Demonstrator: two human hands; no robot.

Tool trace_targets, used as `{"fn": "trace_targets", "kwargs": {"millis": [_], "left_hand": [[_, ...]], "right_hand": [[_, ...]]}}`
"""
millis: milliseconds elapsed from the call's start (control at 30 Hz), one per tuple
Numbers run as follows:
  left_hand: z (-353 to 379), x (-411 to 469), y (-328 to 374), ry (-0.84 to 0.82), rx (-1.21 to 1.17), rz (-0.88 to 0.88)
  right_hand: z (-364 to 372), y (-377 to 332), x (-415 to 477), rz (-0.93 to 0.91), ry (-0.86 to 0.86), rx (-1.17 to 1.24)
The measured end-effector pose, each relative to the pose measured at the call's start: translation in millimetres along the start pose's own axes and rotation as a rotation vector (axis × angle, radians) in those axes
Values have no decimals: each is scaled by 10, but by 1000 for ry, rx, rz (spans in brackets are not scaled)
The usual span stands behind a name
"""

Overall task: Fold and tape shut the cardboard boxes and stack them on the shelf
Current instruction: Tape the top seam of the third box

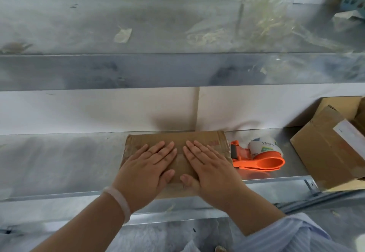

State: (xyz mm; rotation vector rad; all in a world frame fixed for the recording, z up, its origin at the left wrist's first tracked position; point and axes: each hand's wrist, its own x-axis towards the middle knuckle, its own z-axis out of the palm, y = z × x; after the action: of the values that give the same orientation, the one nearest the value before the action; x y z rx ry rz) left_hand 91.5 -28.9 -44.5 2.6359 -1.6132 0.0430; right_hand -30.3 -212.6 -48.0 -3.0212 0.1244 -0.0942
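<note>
A small brown cardboard box [215, 140] stands on the metal shelf [59, 163], its top flaps folded down. My left hand [147, 169] lies flat on the left half of the top, fingers straight. My right hand [207, 165] lies flat on the right half, fingers straight, thumb at the box's front edge. The two hands nearly meet over the middle seam. An orange tape dispenser [258, 158] with a white roll lies on the shelf just right of the box.
Larger cardboard boxes [325, 149] sit at the shelf's right end, one tilted. An upper metal shelf [138, 70] holds tape scraps and a tangle of pale strips [262, 24]. A white wall is behind. The shelf's left part is bare metal.
</note>
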Motion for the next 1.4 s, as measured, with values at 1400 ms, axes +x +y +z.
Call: {"fn": "trace_targets", "kwargs": {"millis": [1400], "left_hand": [[-61, -222, -119, 7, -374, -477]], "right_hand": [[-74, 258, -111, 434, -17, 351]]}}
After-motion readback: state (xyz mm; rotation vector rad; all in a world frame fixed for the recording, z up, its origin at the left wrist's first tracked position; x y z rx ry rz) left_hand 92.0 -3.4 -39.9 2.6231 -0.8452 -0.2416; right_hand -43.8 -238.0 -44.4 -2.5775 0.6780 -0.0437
